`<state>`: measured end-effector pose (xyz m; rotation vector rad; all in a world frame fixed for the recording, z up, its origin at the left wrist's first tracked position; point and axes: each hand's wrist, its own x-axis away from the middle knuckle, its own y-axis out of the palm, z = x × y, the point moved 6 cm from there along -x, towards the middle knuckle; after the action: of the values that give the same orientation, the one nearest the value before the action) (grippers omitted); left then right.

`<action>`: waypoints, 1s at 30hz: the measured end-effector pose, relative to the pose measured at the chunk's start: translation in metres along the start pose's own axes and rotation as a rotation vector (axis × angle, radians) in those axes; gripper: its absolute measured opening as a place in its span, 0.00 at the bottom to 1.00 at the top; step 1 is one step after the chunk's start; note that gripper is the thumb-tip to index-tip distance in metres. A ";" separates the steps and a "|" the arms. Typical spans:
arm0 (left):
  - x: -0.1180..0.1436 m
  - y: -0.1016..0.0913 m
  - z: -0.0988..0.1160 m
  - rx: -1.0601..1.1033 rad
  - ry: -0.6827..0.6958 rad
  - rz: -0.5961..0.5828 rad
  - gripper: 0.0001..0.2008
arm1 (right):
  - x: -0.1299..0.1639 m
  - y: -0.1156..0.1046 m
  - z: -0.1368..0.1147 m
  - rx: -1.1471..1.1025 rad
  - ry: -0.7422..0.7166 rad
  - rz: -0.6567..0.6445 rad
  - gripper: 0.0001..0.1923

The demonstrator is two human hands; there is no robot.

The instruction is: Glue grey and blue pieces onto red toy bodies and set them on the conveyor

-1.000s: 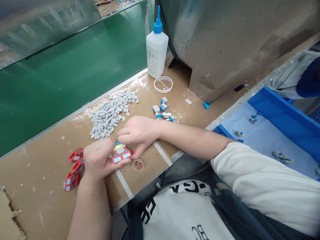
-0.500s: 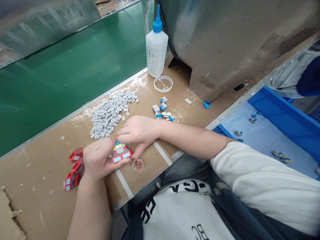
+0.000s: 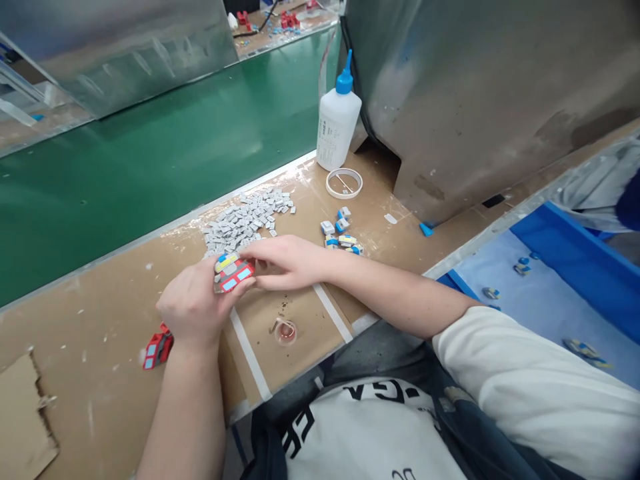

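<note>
My left hand [image 3: 193, 300] is closed round a small red toy vehicle [image 3: 234, 275] with light-blue windows and a yellow, grey and blue top. My right hand [image 3: 287, 262] grips the same toy from its right side, thumb below and fingers at the upper edge. Just beyond the hands spreads a heap of small grey tiles [image 3: 245, 220]. Beside my left wrist lies another red toy part [image 3: 159, 347], partly hidden by the arm. Small white, blue and yellow parts [image 3: 343, 233] sit past my right forearm.
A white bottle [image 3: 339, 127] with a blue nozzle stands at the back, near a tape ring [image 3: 344, 183]. A small clear cup [image 3: 285, 331] is near the front edge. At right is a blue tray [image 3: 580, 240] with several small parts. Torn cardboard [image 3: 25, 417] lies left.
The view has shifted, so the scene sits lower and further right. Both hands have moved the toy up, away from the cup and toward the grey tiles, turning it slightly.
</note>
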<state>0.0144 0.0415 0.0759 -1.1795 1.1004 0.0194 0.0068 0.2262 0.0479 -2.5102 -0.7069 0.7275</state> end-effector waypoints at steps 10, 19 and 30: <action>-0.001 -0.002 0.002 0.110 -0.013 0.020 0.35 | 0.000 0.035 0.011 -0.846 0.290 0.058 0.23; -0.012 0.003 0.010 0.466 -0.104 -0.058 0.27 | -0.001 0.027 0.001 -0.793 0.263 0.062 0.16; -0.013 0.002 0.012 0.480 -0.107 -0.075 0.19 | -0.001 0.027 -0.003 -0.721 0.283 0.068 0.17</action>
<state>0.0152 0.0578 0.0828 -0.7765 0.9004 -0.2263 0.0174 0.2042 0.0360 -3.2007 -0.8972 0.1184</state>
